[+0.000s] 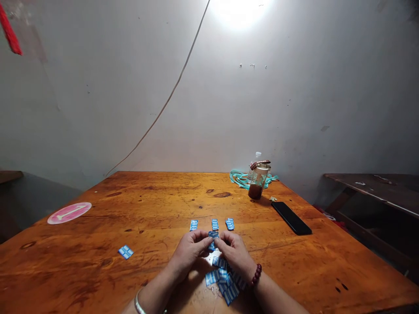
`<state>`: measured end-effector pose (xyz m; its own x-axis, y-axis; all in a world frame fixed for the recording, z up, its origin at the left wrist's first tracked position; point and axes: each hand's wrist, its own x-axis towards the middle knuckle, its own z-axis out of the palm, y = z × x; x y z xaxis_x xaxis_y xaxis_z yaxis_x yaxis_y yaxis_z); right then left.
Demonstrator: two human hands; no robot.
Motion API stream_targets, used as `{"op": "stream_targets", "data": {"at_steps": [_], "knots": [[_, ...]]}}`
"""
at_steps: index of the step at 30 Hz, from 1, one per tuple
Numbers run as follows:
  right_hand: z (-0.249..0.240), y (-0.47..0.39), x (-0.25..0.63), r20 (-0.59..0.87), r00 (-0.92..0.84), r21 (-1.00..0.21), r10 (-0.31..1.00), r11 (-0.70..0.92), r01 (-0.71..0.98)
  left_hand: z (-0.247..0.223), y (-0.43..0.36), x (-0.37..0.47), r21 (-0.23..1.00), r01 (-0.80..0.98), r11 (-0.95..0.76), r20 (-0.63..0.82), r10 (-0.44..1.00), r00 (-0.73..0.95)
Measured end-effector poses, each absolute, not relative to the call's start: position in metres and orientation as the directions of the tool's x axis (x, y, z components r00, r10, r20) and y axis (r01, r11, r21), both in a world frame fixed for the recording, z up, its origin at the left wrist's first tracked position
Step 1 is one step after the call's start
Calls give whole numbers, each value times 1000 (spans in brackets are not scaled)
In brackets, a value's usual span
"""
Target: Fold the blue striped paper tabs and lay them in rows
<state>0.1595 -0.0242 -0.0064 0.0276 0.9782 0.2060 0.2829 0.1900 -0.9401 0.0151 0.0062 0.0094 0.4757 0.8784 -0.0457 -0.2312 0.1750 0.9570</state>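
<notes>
Between my fingertips, over the near middle of the wooden table [157, 196], is a small blue-and-white piece [213, 234]. My left hand [193, 250] pinches its left side, and my right hand [234, 250] pinches the right. Below my hands lies a loose pile of similar blue-and-white pieces [225, 281], partly hidden by my right hand. Beyond my fingers, three small groups sit in a row: a left one [194, 225], a middle one [214, 224] and a right one [230, 224]. Another piece [125, 251] lies apart to the left.
A black phone [291, 218] lies at the right. Behind it stand a bottle with dark liquid [257, 185] and a bundle of teal straps [238, 179]. A pink oval [70, 213] lies at the far left. A dark bench [376, 192] stands beyond the right edge.
</notes>
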Motion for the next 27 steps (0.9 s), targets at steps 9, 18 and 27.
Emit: {"op": "stream_targets", "data": {"at_steps": [9, 18, 27], "knots": [[2, -27, 177, 165, -159, -868, 973, 220, 446, 18, 8, 10, 979, -182, 91, -16, 926, 376], [13, -37, 180, 59, -359, -514, 932, 336, 789, 15, 10, 9, 986, -162, 49, 11, 937, 350], [2, -30, 175, 102, -181, -860, 978, 178, 479, 8, 13, 8, 989, -131, 62, -13, 939, 343]]}}
